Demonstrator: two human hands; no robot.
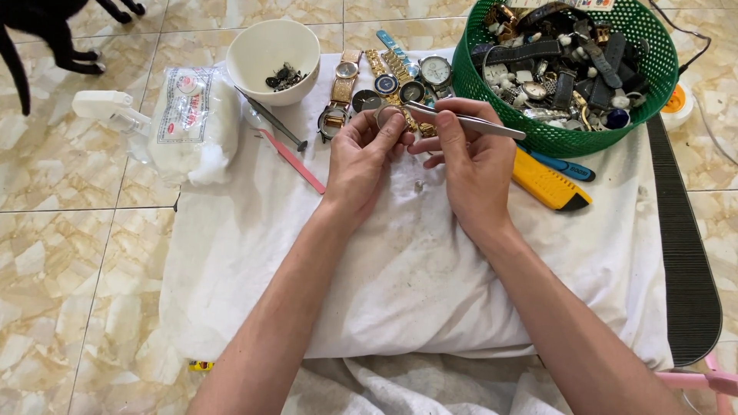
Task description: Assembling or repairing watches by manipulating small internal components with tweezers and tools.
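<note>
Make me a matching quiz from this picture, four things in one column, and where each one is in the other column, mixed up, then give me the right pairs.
Things:
1. tweezers
2. round watch case
3. white bowl
4. yellow utility knife

Places:
A. on the cloth just below the green basket
B. in the grip of the right hand
C. at the far edge of the white cloth, next to the bag of cotton
D. between the fingertips of the left hand

Pairs: 1-B, 2-D, 3-C, 4-A
</note>
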